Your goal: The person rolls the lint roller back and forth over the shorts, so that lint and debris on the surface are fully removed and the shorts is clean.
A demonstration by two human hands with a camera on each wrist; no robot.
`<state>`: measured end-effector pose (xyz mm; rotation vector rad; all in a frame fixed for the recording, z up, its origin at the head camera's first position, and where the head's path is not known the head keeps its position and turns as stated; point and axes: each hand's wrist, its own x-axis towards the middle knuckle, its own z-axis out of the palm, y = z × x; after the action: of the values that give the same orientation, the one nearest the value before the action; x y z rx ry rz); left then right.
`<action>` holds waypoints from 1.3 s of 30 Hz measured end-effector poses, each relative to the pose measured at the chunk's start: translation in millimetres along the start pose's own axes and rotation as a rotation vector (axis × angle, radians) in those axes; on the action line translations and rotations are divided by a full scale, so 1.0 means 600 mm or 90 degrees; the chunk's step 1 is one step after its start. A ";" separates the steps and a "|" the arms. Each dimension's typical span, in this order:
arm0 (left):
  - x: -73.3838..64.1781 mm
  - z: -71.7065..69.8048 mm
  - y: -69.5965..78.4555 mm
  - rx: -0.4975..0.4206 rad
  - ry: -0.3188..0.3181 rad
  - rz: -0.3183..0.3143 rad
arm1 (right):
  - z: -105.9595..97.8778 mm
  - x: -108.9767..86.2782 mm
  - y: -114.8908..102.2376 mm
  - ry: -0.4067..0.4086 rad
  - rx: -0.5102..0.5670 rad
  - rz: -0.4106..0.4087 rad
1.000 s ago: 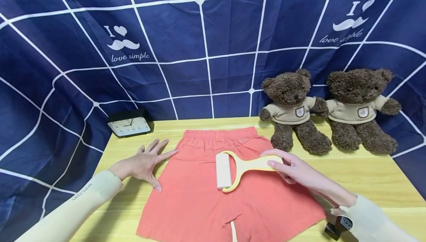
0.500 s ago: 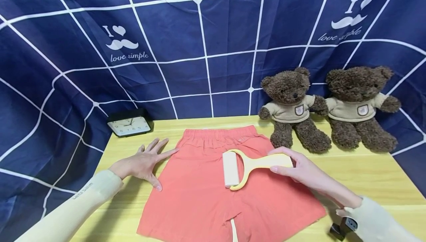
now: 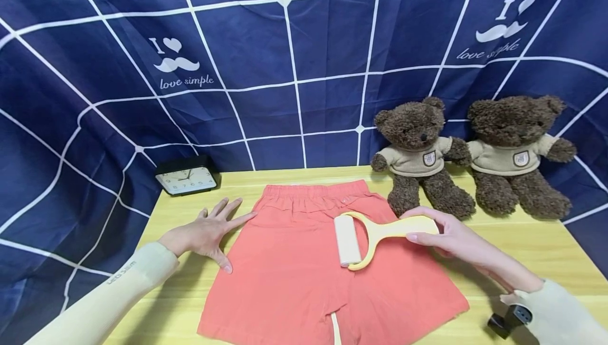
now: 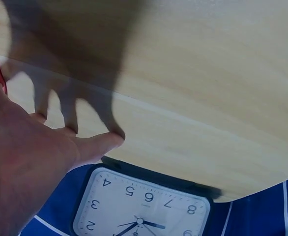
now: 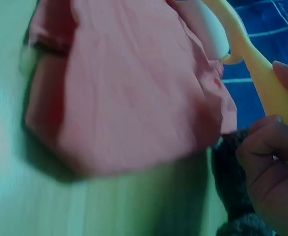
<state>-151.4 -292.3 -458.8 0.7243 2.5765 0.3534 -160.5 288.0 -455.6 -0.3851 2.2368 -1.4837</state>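
Coral-red shorts [image 3: 280, 260] lie spread on the wooden table, elastic waistband away from me. My right hand [image 3: 446, 237] grips the yellow handle of a lint roller [image 3: 348, 240], whose white cylinder lies on the right half of the shorts. In the right wrist view the thumb and curled fingers of the right hand [image 5: 276, 157] hold that handle [image 5: 267, 83]. My left hand [image 3: 209, 234] is spread with straight fingers, its forefinger and thumb touching the left edge of the shorts. The left wrist view shows the left hand [image 4: 31, 152] on the table, fingers extended.
A black alarm clock [image 3: 187, 179] stands at the back left, beyond the left hand. Two brown teddy bears [image 3: 413, 160] in beige sweaters sit at the back right, close to the right hand. A dark blue cloth [image 3: 256, 113] with white lines hangs behind the table [image 3: 522, 250].
My right hand has drawn the lint roller rightward across the shorts, from near their middle to the right half. The left hand has stayed in place.
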 end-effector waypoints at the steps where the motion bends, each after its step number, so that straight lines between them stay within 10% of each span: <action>1: 0.000 0.000 0.001 -0.001 -0.002 -0.002 | -0.007 -0.002 0.001 0.001 -0.003 0.004; 28: 0.001 -0.004 0.006 0.007 -0.008 -0.006 | -0.132 -0.105 0.046 0.037 -0.076 0.097; 39: 0.002 -0.005 0.007 0.003 -0.014 -0.006 | -0.195 -0.138 0.097 0.027 -0.067 0.050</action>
<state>-151.8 -288.8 -455.3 0.7134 2.5610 0.3342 -145.8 441.9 -453.7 -0.2975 2.3413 -1.3513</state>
